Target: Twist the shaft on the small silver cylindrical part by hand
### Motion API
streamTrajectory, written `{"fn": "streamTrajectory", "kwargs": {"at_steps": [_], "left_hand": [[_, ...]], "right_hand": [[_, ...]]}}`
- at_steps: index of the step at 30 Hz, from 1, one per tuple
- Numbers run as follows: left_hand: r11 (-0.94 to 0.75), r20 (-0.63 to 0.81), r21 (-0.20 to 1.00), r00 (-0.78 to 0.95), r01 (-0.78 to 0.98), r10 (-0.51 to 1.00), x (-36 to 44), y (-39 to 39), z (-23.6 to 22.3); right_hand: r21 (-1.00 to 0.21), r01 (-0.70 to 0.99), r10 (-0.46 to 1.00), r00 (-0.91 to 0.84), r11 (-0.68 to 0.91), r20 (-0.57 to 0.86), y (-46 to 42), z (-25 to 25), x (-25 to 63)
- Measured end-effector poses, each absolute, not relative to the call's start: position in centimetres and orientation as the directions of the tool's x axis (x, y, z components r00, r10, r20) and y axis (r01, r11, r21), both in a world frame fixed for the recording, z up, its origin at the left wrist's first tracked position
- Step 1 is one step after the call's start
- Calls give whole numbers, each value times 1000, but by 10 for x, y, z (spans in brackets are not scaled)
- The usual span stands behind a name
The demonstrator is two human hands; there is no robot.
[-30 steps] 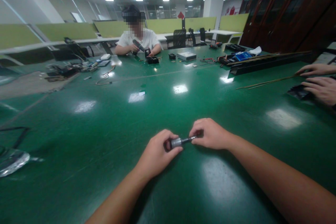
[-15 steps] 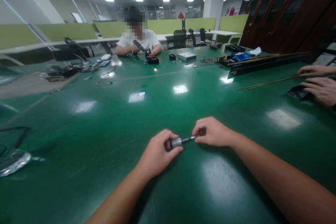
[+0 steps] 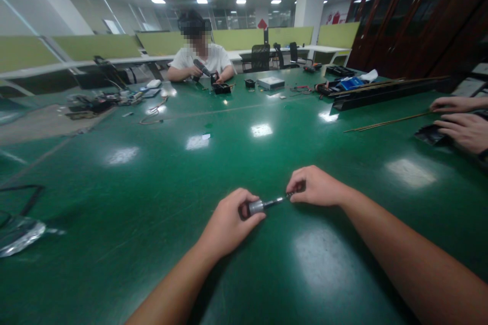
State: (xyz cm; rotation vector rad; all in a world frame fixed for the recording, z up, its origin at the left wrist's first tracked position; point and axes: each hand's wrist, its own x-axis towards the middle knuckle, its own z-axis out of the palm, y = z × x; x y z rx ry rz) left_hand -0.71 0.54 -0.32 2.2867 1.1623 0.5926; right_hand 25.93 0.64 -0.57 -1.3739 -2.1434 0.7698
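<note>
My left hand (image 3: 230, 219) is closed round the handle end of a screwdriver (image 3: 256, 207) with a silver collar, low over the green table. Its thin, shiny shaft (image 3: 273, 202) points right, toward my other hand. Just past the shaft's tip, my right hand (image 3: 313, 186) pinches a small dark piece (image 3: 289, 195) between thumb and fingertips. That piece is too small to name, and I cannot tell whether it touches the tip. Part of the handle is hidden by my left fingers.
Across the green table (image 3: 160, 177), a person (image 3: 202, 63) holds a dark tool. Another person's hands (image 3: 467, 129) are at right with thin rods (image 3: 389, 122). A long black channel (image 3: 389, 94), a grey box (image 3: 271, 83) and loose wiring (image 3: 152, 114) lie farther back. Foil-like material (image 3: 23, 237) is at left.
My right hand has shifted a little right and away from me, off the screwdriver's shaft, exposing the tip and the small dark piece. My left hand has stayed in place.
</note>
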Motion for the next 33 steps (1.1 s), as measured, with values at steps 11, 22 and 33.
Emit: {"fn": "streamTrajectory", "kwargs": {"at_steps": [11,22,33], "left_hand": [[-504,170,623,526,598,833,-5,7,-4],[-562,223,615,561,554,797,-5,7,-7],[-516,176,633,541,578,822,-1,6,-2]], "right_hand": [[-585,652,868,-442,483,224,5,-12,240],[-608,601,851,-429,519,302,-1,-25,202],[-614,589,845,-446,526,297,-5,-18,210]]}}
